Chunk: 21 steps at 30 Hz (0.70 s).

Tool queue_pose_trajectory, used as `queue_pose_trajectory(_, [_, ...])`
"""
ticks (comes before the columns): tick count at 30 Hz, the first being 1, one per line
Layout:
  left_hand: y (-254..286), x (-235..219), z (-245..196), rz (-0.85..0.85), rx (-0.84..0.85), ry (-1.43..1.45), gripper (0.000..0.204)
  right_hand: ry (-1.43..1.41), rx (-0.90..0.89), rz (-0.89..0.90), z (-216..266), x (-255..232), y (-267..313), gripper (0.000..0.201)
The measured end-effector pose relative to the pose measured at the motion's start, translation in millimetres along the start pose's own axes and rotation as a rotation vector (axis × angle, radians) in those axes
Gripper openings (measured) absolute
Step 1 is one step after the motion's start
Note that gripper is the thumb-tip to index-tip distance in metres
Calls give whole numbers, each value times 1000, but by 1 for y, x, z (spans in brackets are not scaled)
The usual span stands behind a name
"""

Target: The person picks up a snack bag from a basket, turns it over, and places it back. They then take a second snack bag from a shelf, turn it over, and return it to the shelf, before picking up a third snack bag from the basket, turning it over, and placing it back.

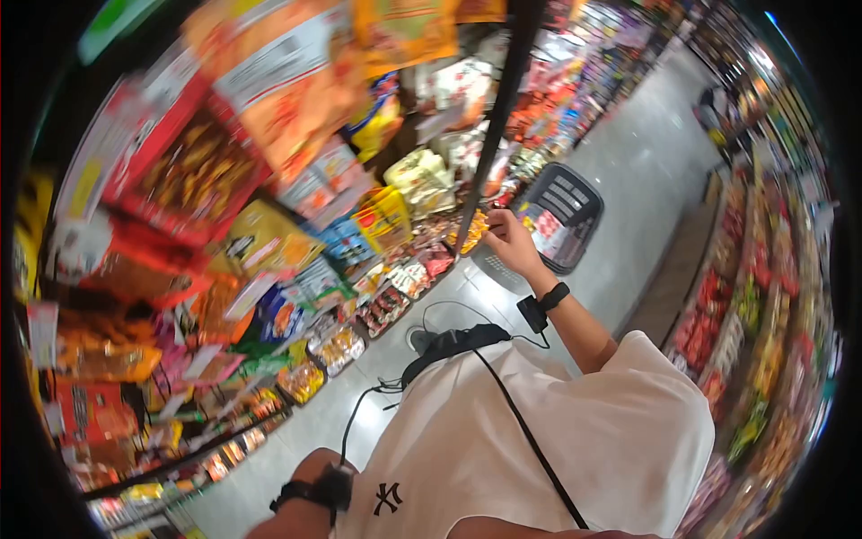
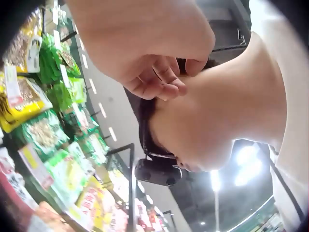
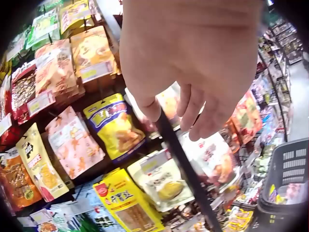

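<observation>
My right hand [image 1: 514,244] reaches out beside a black upright post [image 1: 492,148] of the snack rack. In the right wrist view its fingers [image 3: 195,108] hang loosely curled, with the thumb overlapping the post and no package held. Beyond it hang a yellow and purple bag [image 3: 115,126], a cream bag [image 3: 161,181] and a yellow bag [image 3: 129,203]. My left hand [image 2: 149,53] is raised by the neck and the back of the head, fingers loosely bent and holding nothing. The head view shows only that arm's forearm and wrist strap [image 1: 314,490].
A dark shopping basket [image 1: 585,202] with a few packages stands on the floor just past my right hand. Packed snack racks run along the left; another shelf of bagged goods [image 1: 718,341] lines the right side of the aisle [image 1: 669,117]. Cables hang across my shirt.
</observation>
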<state>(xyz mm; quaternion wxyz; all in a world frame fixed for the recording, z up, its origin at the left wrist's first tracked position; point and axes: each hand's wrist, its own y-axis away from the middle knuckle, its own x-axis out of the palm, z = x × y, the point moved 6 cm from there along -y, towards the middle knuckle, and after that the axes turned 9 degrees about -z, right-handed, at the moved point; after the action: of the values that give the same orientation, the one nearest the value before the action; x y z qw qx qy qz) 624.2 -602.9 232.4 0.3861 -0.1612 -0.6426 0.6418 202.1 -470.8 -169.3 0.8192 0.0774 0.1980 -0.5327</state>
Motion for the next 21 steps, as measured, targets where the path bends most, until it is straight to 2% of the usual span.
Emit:
queue_pose_trajectory(1, [-3, 8, -9, -98, 125, 84, 15, 27, 15, -56, -12, -24, 10, 47])
queue_pose_trajectory(2, [-1, 28, -6, -68, 111, 131, 11, 54, 31, -106, -21, -46, 20, 48])
queue_pose_trajectory(3, [2, 49, -4, -33, 98, 174, 23, 70, 51, -146, -31, -68, 30, 48])
queue_pose_trajectory(6, [13, 90, -8, -60, 27, 350, 34, 109, 101, -263, -51, -132, 66, 47])
queue_pose_trajectory(12, [46, 176, -33, 16, -36, 596, 22, 103, 228, -486, -98, -266, 169, 47])
queue_pose_trajectory(14, [58, 202, -41, 10, -71, 704, 24, 108, 288, -557, -121, -305, 206, 47])
queue_pose_trajectory(18, [69, 245, -56, -57, -135, 1068, 31, 174, 401, -687, -144, -371, 270, 48])
queue_pose_trajectory(21, [76, 277, -61, -113, -155, 1530, 37, 185, 441, -783, -151, -408, 300, 49])
